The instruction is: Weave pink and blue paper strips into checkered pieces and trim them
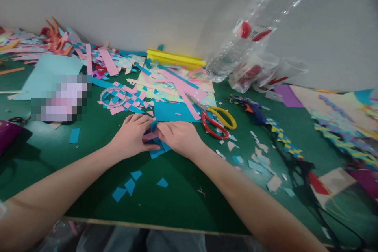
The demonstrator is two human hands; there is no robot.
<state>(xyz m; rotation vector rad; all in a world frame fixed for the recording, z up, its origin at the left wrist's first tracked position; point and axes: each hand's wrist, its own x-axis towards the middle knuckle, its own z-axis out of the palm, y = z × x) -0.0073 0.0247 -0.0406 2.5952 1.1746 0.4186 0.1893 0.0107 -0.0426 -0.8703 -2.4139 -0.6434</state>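
In the middle of the green table, my left hand (134,136) and my right hand (180,138) meet around strips of blue and pink paper (157,152). The fingers of both are closed on these strips, and a pink strip crosses the blue ones between them. My fingers hide part of the weave. Just behind my hands lies a larger sheet of blue paper (168,113). Scissors (204,119) with one red and one yellow handle rest to the right of my right hand. A clear ring, apparently a tape roll (101,97), is behind my left hand.
Paper scraps and woven pieces (132,98) cover the back. A yellow folded strip (177,59) stands by the wall. At the right are a leaning plastic bottle (227,55), bagged cups (267,63) and a dark glue gun (256,116) with a cord. Blue offcuts (130,186) lie near the front edge.
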